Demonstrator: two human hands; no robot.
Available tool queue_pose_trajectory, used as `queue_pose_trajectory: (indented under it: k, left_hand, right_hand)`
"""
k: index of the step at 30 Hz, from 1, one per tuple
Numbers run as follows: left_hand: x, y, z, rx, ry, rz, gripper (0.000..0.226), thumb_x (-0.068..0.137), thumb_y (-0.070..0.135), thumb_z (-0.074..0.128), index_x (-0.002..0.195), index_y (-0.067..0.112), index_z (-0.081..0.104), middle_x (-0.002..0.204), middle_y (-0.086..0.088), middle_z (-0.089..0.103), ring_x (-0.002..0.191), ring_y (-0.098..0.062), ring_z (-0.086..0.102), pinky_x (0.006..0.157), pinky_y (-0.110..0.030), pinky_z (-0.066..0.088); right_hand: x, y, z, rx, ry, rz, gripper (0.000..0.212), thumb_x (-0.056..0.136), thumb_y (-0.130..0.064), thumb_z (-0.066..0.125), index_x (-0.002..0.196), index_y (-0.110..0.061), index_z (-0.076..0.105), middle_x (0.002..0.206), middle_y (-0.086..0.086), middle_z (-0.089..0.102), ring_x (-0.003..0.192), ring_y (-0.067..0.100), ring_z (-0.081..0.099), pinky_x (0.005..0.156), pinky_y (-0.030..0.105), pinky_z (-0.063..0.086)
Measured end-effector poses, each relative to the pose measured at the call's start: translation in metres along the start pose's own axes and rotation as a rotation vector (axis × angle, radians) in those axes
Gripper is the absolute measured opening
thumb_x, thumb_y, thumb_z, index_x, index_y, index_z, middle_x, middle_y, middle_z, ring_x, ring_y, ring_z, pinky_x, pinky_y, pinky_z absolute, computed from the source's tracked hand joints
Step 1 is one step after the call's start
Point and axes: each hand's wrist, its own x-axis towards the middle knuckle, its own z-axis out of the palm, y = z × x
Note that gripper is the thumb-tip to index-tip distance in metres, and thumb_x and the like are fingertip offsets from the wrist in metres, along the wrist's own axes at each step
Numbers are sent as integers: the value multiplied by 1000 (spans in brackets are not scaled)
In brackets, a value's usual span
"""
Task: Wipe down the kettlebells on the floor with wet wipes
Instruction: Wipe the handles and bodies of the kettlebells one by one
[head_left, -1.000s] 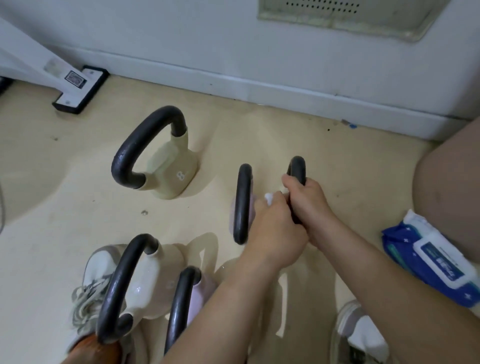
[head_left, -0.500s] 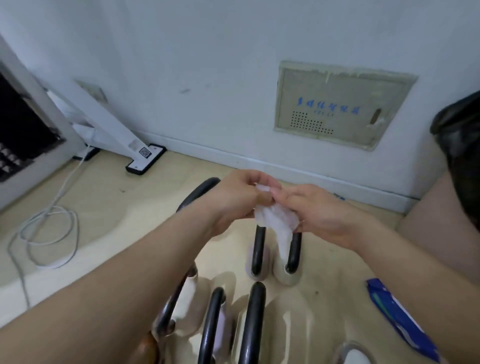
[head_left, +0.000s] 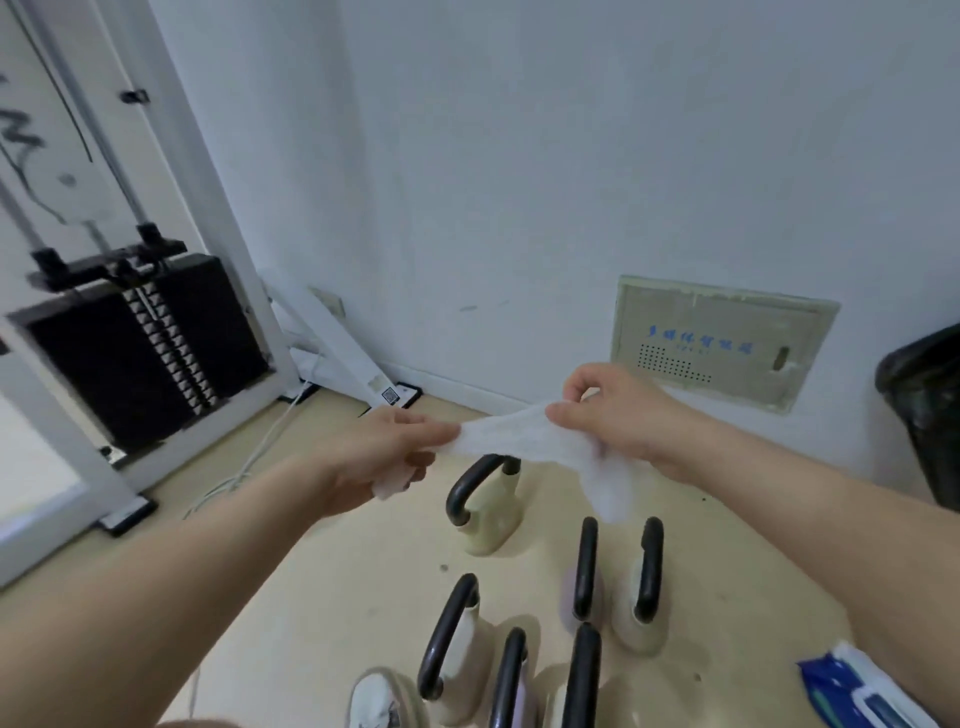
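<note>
Stretched wipe (head_left: 519, 436) between left hand (head_left: 387, 452), right hand (head_left: 618, 410); kettlebells (head_left: 491, 514) stand below.

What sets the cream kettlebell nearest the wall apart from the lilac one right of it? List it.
Body: the cream kettlebell is cream, the lilac kettlebell pale lilac. Handle: the cream kettlebell's shows its open arch; the lilac kettlebell's is edge-on. Company: the cream kettlebell stands alone; the lilac kettlebell has a neighbour close beside it. Both stand upright on the floor with black handles.
</note>
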Motion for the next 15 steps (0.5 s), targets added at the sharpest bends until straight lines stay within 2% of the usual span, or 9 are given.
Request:
queue_pose_trajectory:
  k: [3, 5, 7, 9, 11, 13, 15]
  left_hand:
    - [14, -32, -19, -138, 102, 9, 25, 69, 22, 79, 62, 22, 55, 72, 0, 61, 72, -15, 57, 74, -30, 42]
    - [29, -55, -30, -206, 141, 14, 19, 63, 20, 76, 60, 21, 57, 73, 0, 64, 76, -16, 59, 82, -33, 43]
    - [47, -82, -40, -287, 119, 12, 18, 65, 15, 73, 58, 19, 56, 69, -5, 63, 69, -20, 60, 77, -34, 47]
    - [66, -113, -48, -387, 75, -16, 15, 70, 12, 68, 64, 13, 54, 65, -13, 61, 63, -24, 59, 72, -35, 49]
    - [88, -142, -54, -491, 72, -37, 15, 75, 6, 63, 67, 11, 52, 59, -13, 57, 57, -22, 55, 71, -34, 52]
    - [112, -166, -55, -575, 132, -50, 24, 83, -3, 56, 66, 11, 48, 50, -7, 48, 46, -16, 46, 63, -28, 51]
    - [136, -185, -55, -612, 208, -94, 29, 89, -4, 52, 67, 14, 50, 49, -2, 42, 36, -11, 36, 53, -22, 47]
  right_hand:
    - [23, 15, 30, 27, -78, 80, 23, 81, -34, 74, 72, -19, 59, 70, -4, 55, 59, 11, 48, 51, 22, 36]
    - [40, 36, 54, 3, -187, 164, 31, 77, -43, 75, 75, -14, 65, 67, -7, 56, 62, 10, 49, 55, 21, 36]
    - [57, 66, 78, 52, -266, 243, 37, 75, -46, 76, 78, -11, 69, 69, -5, 57, 67, 12, 51, 62, 24, 37]
    - [71, 100, 98, 199, -313, 319, 27, 77, -38, 77, 75, -13, 67, 74, 2, 60, 70, 17, 53, 63, 31, 41]
    - [82, 132, 118, 407, -334, 417, 16, 83, -24, 73, 83, -11, 65, 83, 10, 64, 74, 23, 58, 65, 36, 49]
    - [92, 159, 137, 532, -270, 500, 12, 88, -15, 67, 94, -7, 61, 91, 15, 65, 80, 27, 60, 74, 42, 51]
    - [106, 180, 159, 513, -150, 540, 10, 91, -15, 63, 92, -6, 59, 90, 17, 64, 79, 26, 57, 72, 42, 46]
